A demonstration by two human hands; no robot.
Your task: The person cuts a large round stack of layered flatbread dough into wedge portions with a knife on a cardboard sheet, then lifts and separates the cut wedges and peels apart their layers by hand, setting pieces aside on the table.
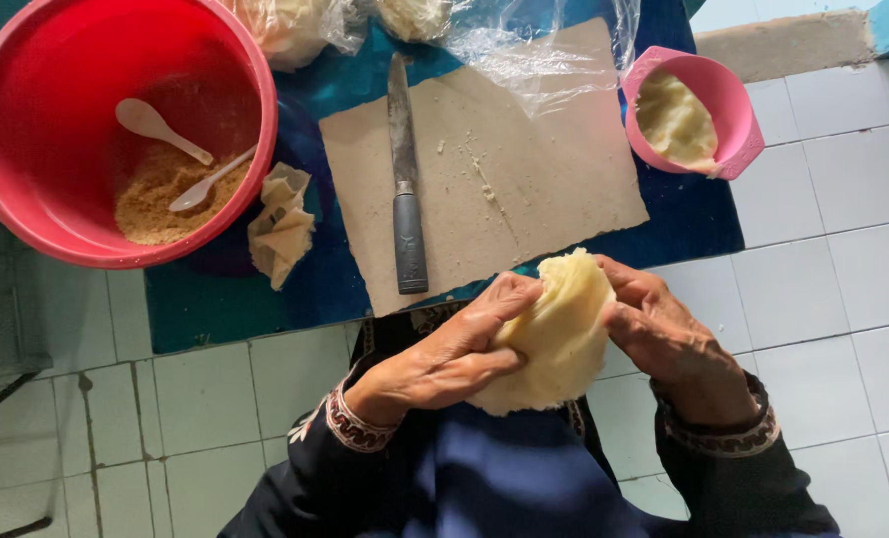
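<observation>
Both hands (554, 344) cup dough (554, 339), its long axis near-upright.

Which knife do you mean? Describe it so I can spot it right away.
Find the brown cardboard sheet on the blue table. The knife lies along its left edge, dark handle toward the person, the only metal blade there.

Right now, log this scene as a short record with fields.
left hand: grips the dough piece
right hand: pinches its other edge
knife: flat on the brown board
red basin: crumbly filling, two white spoons
pink bowl: pale dough
blue mat: on tiled floor
</observation>
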